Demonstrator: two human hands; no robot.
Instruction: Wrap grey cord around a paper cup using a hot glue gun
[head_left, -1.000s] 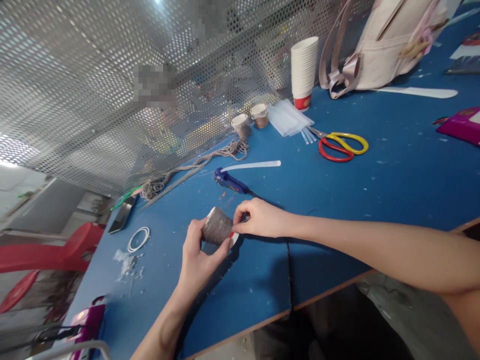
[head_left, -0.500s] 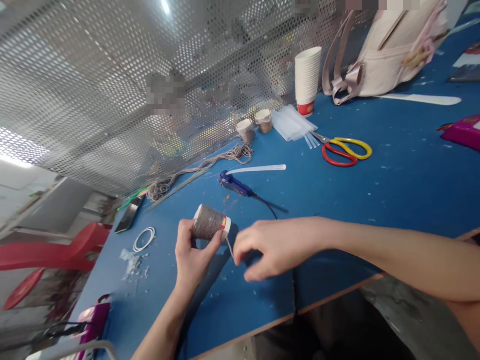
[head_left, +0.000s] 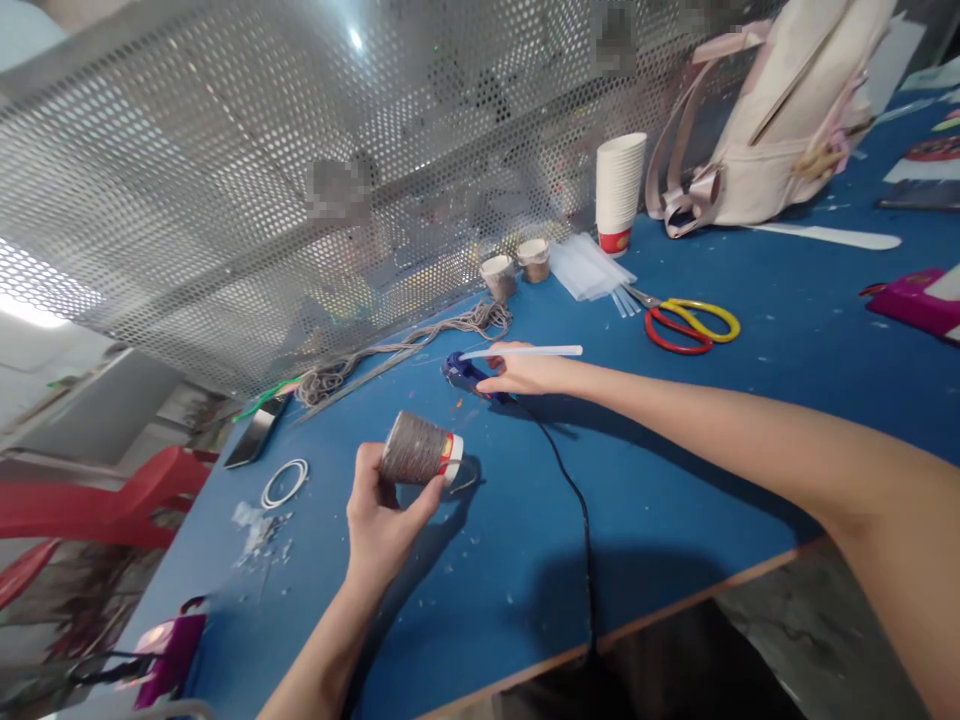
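My left hand is closed around a paper cup wrapped in grey-brown cord, held on its side above the blue table; a red band and white rim show at the cup's right end, with a short loose cord end hanging there. My right hand is stretched out further back and lies on the blue glue gun, its fingers closing over the gun's body. A clear glue stick sticks out of the gun to the right. The gun's black cable runs toward the table's front edge.
A bundle of grey cord, two small wrapped cups, a stack of paper cups, clear glue sticks, red-and-yellow scissors and a pale backpack lie behind. A phone, a white ring, magenta objects. Perforated metal screen at the back.
My right hand let go of the cord end by the cup and reached back to the glue gun. The left hand kept the wrapped cup, tilting it slightly.
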